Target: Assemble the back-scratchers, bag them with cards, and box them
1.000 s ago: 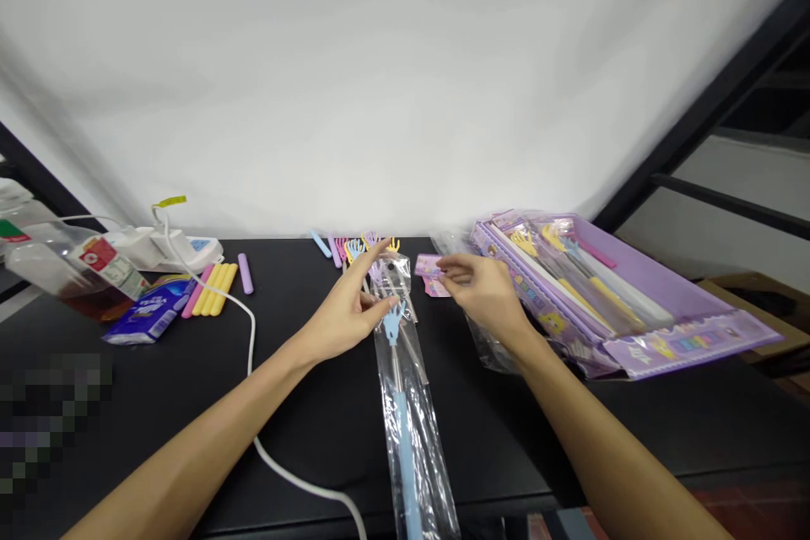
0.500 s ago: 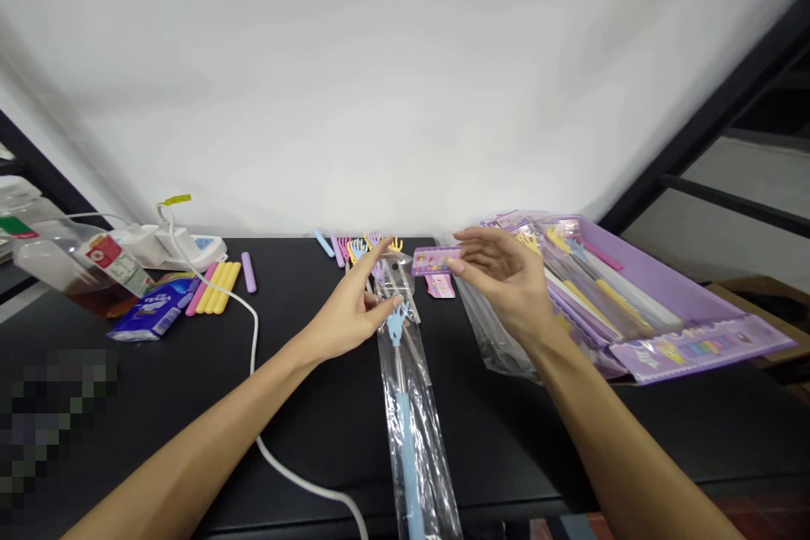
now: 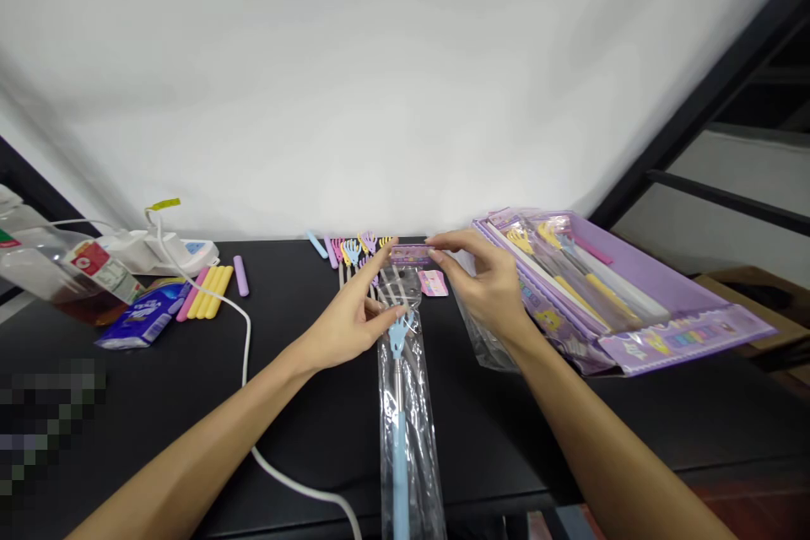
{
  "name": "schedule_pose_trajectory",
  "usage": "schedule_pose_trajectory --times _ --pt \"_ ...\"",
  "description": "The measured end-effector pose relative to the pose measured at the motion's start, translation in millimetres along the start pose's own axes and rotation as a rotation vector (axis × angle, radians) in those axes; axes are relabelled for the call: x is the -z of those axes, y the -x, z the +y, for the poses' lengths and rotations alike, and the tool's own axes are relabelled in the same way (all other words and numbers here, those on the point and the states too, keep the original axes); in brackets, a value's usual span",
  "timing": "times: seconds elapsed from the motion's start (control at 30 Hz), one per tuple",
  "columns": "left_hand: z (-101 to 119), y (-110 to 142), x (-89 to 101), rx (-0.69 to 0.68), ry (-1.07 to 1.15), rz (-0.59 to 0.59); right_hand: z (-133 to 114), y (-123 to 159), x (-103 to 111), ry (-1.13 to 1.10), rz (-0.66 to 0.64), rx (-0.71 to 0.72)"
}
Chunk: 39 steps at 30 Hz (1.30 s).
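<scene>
My right hand [image 3: 486, 283] pinches a small purple printed card [image 3: 410, 255] between thumb and fingers, holding it level above the top end of a clear plastic bag [image 3: 423, 405]. A light-blue telescopic back scratcher [image 3: 398, 422] lies inside that bag, its claw head toward the wall. My left hand [image 3: 348, 312] is at the bag's upper left, thumb and index finger apart. Its thumb tip is by the blue claw, and the index fingertip comes close to the card's left end. A pink card [image 3: 434, 283] lies right of the bag.
Loose back scratchers [image 3: 353, 250] lie by the wall. On the right stands a purple display box [image 3: 639, 278] of bagged scratchers. At left are yellow handle tubes [image 3: 215, 291], a blue tissue pack [image 3: 144, 316], a bottle [image 3: 76, 270], a power strip [image 3: 201, 253] and a white cable [image 3: 246, 354].
My right hand has moved left with the purple card, bringing it over the bag's top end and near my left index finger. My left hand has barely moved; the view has shifted slightly.
</scene>
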<state>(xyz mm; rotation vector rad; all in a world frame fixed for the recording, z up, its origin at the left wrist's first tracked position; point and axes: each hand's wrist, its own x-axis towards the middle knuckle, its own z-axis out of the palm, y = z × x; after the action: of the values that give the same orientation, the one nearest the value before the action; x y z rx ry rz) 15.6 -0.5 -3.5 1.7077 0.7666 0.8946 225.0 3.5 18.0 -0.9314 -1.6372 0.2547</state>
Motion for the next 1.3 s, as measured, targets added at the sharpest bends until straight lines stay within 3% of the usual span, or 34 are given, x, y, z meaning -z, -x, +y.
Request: schedule_pose_trajectory --times 0.2,0.4,0.6,0.83,1.03,1.3 --pt "-6.4 -0.9 0.0 -0.006 0.012 0.023 8.1 -4.8 -1.9 -0.09 -0.067 -0.085" --pt "-10.8 -2.6 2.7 -0.046 0.038 0.04 4.0 -5.2 -1.2 -0.016 -0.093 -0.038" --pt "-6.6 -3.0 3.9 -0.032 0.125 -0.047 4.7 -10.5 -1.7 0.008 -0.074 0.086" --pt "-11.1 -3.0 3.0 -0.025 0.146 -0.053 12.0 -10.2 -5.2 -0.073 -0.094 -0.045" --pt "-9.1 -2.0 2.0 -0.007 0.171 -0.081 5.6 -11.1 -8.0 -0.068 -0.047 0.013" --pt "-12.5 -2.7 2.9 -0.021 0.161 -0.049 14.1 -11.0 -11.8 -0.206 -0.001 -0.16"
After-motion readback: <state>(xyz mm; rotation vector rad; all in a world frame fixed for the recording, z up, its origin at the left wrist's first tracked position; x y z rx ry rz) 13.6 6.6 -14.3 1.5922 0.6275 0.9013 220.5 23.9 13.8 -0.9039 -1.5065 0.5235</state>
